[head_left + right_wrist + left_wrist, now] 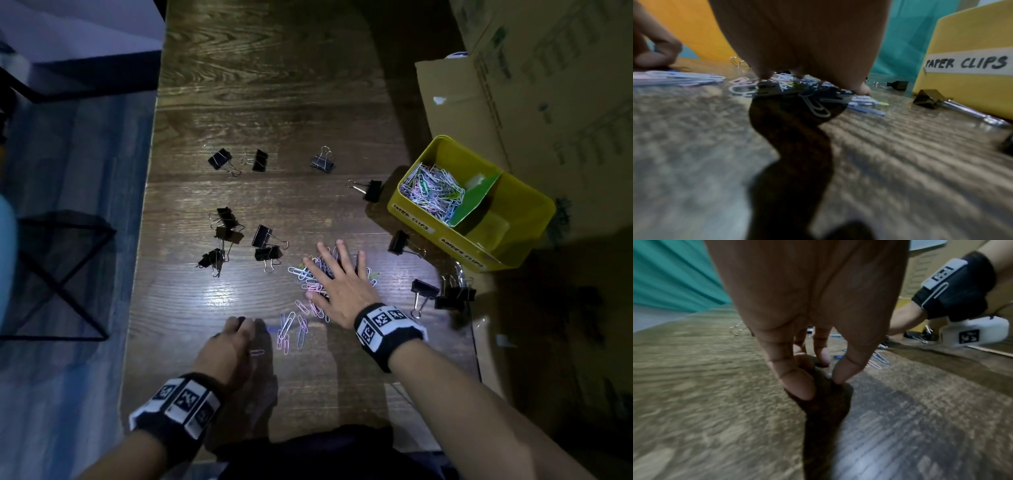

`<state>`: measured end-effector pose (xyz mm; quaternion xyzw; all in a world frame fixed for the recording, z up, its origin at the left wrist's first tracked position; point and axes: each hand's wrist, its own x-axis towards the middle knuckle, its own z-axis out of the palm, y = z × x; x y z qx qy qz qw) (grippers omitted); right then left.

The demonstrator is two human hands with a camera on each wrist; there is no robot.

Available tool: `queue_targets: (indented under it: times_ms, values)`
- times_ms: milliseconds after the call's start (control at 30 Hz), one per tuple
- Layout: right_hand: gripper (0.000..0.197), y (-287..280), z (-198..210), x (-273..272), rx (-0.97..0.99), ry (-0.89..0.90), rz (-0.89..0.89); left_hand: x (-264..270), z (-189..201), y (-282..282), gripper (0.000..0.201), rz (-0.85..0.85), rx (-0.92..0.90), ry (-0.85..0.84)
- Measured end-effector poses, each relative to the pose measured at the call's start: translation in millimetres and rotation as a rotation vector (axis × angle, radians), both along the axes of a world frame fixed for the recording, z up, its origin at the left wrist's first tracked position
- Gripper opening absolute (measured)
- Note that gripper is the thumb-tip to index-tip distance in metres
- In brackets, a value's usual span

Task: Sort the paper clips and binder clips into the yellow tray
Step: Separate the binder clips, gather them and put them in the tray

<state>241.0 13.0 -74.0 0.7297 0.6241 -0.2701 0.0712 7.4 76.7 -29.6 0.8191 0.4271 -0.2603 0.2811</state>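
A yellow tray (411, 212) stands at the table's right, its label reading PAPER CLIPS (966, 62). Its left compartment holds coloured paper clips (431, 192); a green divider (476, 198) splits it. My right hand (342, 270) lies flat, fingers spread, on a loose pile of paper clips (308, 277); from the right wrist the hand (813, 82) covers that pile (818, 107). My left hand (239, 329) points its fingertips (797, 384) down onto bare wood beside a few stray paper clips (287, 329), with nothing seen between them. Black binder clips (263, 236) lie scattered around.
More binder clips lie at the back (219, 159), by the tray (371, 190) and at the right edge (455, 296). Cardboard boxes (513, 102) rise behind and right of the tray. A black wire stand (51, 274) sits on the floor past the table's left edge.
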Motion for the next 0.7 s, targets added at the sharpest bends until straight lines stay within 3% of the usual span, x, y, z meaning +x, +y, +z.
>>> queue_targets:
  times_ms: [133, 300, 367, 433, 500, 700]
  values:
    - [0.062, -21.7, 3.9, -11.6, -0.005, 0.029, -0.004, 30.9, 0.4, -5.3, 0.019, -0.006, 0.04, -0.206]
    - [0.067, -46.9, 10.0, -16.0, 0.026, 0.104, -0.1, 67.7, 4.7, 4.6, 0.017, -0.09, 0.004, -0.256]
    - [0.076, -53.6, 12.9, -10.1, 0.061, 0.102, -0.23, 67.7, 12.6, 10.8, 0.012, -0.054, 0.002, -0.155]
    - [0.085, -59.5, 14.2, -7.2, 0.025, 0.108, -0.294, 62.1, 18.9, 8.2, 0.021, -0.052, -0.014, 0.087]
    - [0.093, -64.7, 13.3, -11.6, -0.035, 0.113, -0.268, 57.2, 19.5, -5.1, 0.031, -0.051, -0.072, 0.202]
    - [0.095, -71.5, 15.4, -26.3, -0.027, 0.166, -0.215, 98.6, 10.6, -29.5, 0.015, -0.054, -0.001, -0.078]
